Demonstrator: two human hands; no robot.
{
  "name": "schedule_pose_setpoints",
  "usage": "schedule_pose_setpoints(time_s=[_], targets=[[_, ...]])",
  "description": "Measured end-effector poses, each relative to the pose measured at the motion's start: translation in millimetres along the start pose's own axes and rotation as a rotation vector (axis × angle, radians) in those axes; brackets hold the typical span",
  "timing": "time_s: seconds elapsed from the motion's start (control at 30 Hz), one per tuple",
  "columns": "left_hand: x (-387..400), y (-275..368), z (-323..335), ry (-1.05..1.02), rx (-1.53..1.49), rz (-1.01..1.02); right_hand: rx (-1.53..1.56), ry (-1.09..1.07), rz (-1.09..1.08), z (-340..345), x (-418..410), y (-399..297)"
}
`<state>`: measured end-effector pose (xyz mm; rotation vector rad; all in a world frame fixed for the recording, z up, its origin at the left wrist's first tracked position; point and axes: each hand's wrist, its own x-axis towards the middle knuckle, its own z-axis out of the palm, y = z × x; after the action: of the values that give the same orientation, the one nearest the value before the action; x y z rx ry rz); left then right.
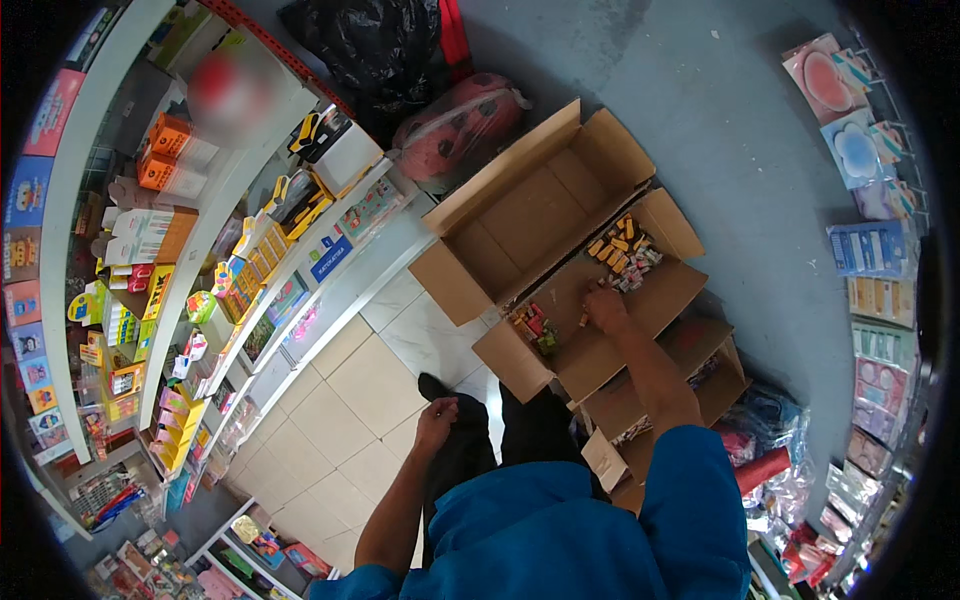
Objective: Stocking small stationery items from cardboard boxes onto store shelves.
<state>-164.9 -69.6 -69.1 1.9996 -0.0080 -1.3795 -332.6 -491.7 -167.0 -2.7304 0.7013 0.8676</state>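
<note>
My right hand [606, 309] reaches down into an open cardboard box [555, 300], fingers pointing at its bottom. Beside the fingertips is a small yellowish piece [583, 320]; whether they grip it is unclear. Just beyond the hand, small yellow wrapped pieces [618, 253] and whitish ones [636, 274] lie heaped at the box's far right end. Pink and green small pieces [534, 327] fill the near left corner. My left hand [436, 424] hangs in front of my left thigh, fingers curled; their inner side is hidden.
Against the far side stands a second open cardboard box [544, 199]. More opened cartons [660, 397] sit at my right. Stocked store shelves [247, 262] curve along the left. Behind the boxes lie a black plastic bag [364, 52] and a bagged red item [465, 127]. Hanging packets [870, 247] line the right.
</note>
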Motion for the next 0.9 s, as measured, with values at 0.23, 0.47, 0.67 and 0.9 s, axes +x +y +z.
schedule_pose_setpoints(time_s=[0.23, 0.47, 0.67, 0.9], targets=[[-0.2, -1.2, 0.7, 0.010, -0.046, -0.001, -0.024, -0.157, -0.016, -22.2, -4.9, -23.5], [4.9, -22.0, -6.7, 0.049, -0.044, 0.011, -0.119, 0.126, 0.034, 0.8, -7.6, -19.8], [4.7, -24.2, -5.7, 0.037, -0.041, 0.013, -0.102, 0.078, 0.016, 33.2, 8.1, -7.2], [2.6, -18.7, -0.4, 0.036, -0.055, -0.008, -0.162, 0.184, 0.016, 33.7, 4.6, -11.8]])
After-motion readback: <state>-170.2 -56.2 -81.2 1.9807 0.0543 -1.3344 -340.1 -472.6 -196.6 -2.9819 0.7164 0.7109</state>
